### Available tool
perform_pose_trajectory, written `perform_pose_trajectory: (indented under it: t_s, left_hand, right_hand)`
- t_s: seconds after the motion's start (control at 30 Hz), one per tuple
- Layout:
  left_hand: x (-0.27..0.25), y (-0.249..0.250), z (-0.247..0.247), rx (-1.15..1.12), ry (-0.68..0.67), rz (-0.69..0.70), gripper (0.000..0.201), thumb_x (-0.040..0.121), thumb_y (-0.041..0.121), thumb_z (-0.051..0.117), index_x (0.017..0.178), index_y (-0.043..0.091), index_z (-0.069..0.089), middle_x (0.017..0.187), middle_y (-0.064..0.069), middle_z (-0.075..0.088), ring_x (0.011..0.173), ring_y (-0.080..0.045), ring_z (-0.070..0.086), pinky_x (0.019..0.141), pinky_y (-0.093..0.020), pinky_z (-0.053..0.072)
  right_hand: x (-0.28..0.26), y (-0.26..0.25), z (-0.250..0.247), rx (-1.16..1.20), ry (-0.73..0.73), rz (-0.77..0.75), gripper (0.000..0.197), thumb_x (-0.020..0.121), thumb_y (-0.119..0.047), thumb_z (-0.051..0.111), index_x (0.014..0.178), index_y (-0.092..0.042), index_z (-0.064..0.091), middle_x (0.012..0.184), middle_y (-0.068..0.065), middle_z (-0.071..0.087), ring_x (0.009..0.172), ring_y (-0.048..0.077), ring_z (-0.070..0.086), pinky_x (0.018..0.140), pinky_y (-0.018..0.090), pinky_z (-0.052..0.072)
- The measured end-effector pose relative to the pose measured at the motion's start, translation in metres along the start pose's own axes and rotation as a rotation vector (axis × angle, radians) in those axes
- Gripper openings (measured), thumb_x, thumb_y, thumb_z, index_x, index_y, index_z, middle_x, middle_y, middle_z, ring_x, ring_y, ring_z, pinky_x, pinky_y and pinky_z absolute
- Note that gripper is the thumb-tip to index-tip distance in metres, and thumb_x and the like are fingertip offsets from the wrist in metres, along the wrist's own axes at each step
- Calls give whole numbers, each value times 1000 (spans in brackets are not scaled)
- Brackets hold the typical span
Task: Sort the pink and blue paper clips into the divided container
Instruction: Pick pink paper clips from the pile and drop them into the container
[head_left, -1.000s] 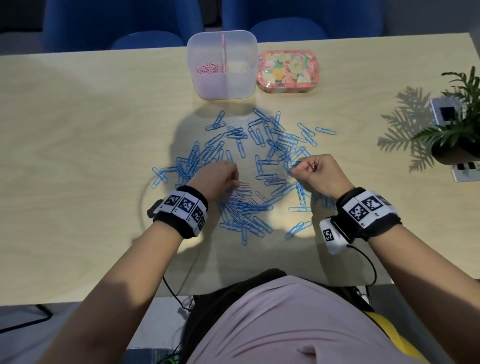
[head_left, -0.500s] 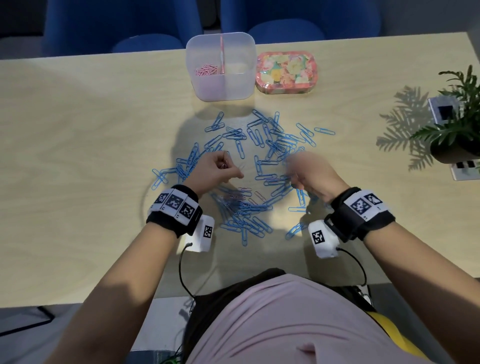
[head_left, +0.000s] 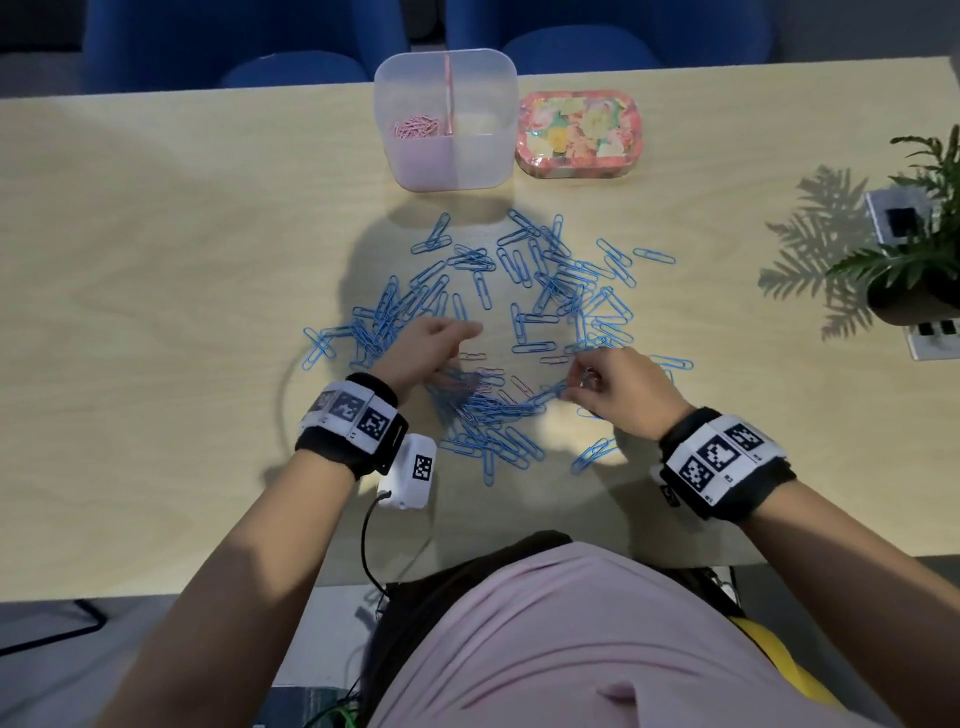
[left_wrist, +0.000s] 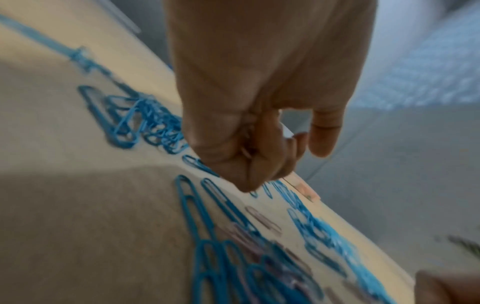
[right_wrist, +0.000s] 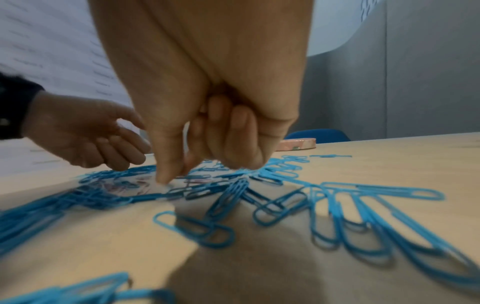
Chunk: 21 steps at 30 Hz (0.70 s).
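Fingers (right_wrist: 166, 164) of R hand (head_left: 618, 389) curled, pinching pink clips (head_left: 586, 375); L hand (head_left: 426, 348) loosely curled over blue clips (head_left: 566, 280).

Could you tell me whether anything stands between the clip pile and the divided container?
Nothing visible does. Bare table lies between the blue paper clips and the divided container, whose top is open. The floral tin sits beside it, off the path.

left hand (head_left: 426, 349) fingers loose, right hand (head_left: 618, 387) fingers curled
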<state>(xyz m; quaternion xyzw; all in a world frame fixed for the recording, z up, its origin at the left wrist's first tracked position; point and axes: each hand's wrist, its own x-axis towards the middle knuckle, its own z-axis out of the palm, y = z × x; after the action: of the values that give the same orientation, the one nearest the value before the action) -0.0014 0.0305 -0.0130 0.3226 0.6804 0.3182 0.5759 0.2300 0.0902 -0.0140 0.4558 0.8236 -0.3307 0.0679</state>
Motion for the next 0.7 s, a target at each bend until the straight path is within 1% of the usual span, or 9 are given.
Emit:
perform_pose_trajectory:
  t_s: [0.03, 0.1, 0.17, 0.23, 0.3, 0.43, 0.57, 0.63, 0.7]
  left_hand:
    - [1, -1, 2, 182, 37, 90, 39, 88, 29, 59, 54, 20, 41, 48, 13, 33, 42, -5, 30, 52, -23, 36]
    - [4, -3, 8, 511, 75, 189, 24, 82, 35, 66, 68, 18, 56, 54, 13, 39, 53, -7, 39, 59, -27, 36]
    - [6, -3, 15, 806, 102, 255, 17, 80, 39, 66, 82, 23, 63, 66, 12, 50, 68, -12, 51, 65, -28, 39]
    - [7, -3, 19, 955, 102, 295, 16, 80, 41, 65, 85, 26, 65, 82, 5, 63, 86, -18, 59, 73, -31, 46]
    - [9, -1, 22, 1053, 93, 318, 16, 81, 41, 63, 86, 26, 65, 94, 2, 67, 93, -20, 61, 74, -31, 46]
    - [9, -4, 25, 1101, 36, 339, 16, 88, 35, 56, 92, 20, 61, 103, 0, 64, 98, -21, 60, 69, -28, 36]
    - [3, -3, 25, 1112, 29, 363, 17, 92, 31, 52, 97, 16, 59, 106, -3, 60, 99, -23, 59, 75, -34, 43]
    - [0, 0, 26, 1189, 39, 355, 20, 93, 31, 50, 100, 15, 60, 109, -3, 60, 101, -24, 60, 76, -36, 45]
    - [-1, -1, 27, 1196, 35, 317, 21, 93, 31, 49, 100, 14, 59, 109, -5, 61, 103, -25, 58, 78, -37, 45]
  right_hand:
    - [1, -1, -1, -4, 11, 1, 14, 82, -35, 64, 75, -24, 58, 56, -9, 47, 65, 21, 48, 61, 27, 32]
    - [7, -4, -2, -2, 97, 21, 12, 83, -33, 61, 81, -22, 62, 57, -6, 50, 69, 24, 52, 62, 27, 31]
    - [17, -10, -2, -37, 163, 36, 11, 84, -30, 60, 89, -21, 62, 70, -1, 60, 83, 27, 58, 65, 27, 31]
    - [26, -15, 0, -79, 134, 62, 13, 83, -29, 60, 92, -19, 62, 89, 4, 67, 92, 27, 60, 68, 27, 33]
    - [31, -15, 1, -84, 55, 93, 11, 82, -26, 60, 89, -17, 60, 93, 5, 67, 92, 28, 60, 68, 27, 34]
    - [34, -13, 0, -14, -8, 70, 9, 86, -20, 55, 81, -13, 56, 83, 8, 63, 80, 26, 56, 65, 27, 35]
    - [28, -16, -1, 508, 2, 65, 12, 86, 0, 50, 75, -6, 48, 67, 12, 59, 44, 6, 50, 42, 19, 35]
    - [25, -19, 0, 743, -36, 105, 19, 86, 8, 45, 78, -9, 48, 65, 10, 62, 37, 3, 51, 36, 16, 34]
    - [23, -25, 1, 813, -67, 126, 23, 86, 8, 45, 79, -13, 51, 64, 7, 63, 36, 4, 51, 36, 18, 33]
